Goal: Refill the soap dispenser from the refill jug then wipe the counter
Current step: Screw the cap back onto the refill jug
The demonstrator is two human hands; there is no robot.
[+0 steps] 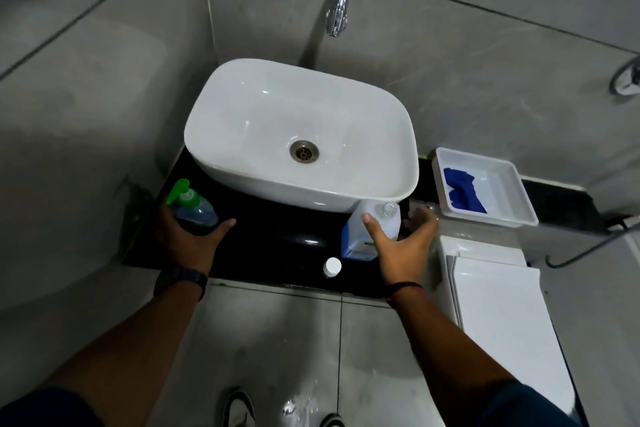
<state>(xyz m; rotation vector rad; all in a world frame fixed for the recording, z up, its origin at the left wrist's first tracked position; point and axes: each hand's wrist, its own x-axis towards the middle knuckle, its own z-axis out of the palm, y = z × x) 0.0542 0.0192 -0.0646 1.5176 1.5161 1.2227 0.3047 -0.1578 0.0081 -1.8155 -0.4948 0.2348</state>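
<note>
The soap dispenser (194, 211), with its green pump on top, sits tilted at the left end of the black tabletop (277, 236), beside the white basin (301, 121). The left hand (187, 237) grips its body, fingers curled round it. The refill jug (370, 230) stands upright under the basin's front right corner, mouth open. The right hand (403, 246) is spread wide at the jug: thumb touching its top, fingers (420, 218) straight, just beside its right side. A white cap (332, 266) lies on the tabletop near the jug. A blue cloth (462, 189) lies in a white tray (502, 184) to the right.
</note>
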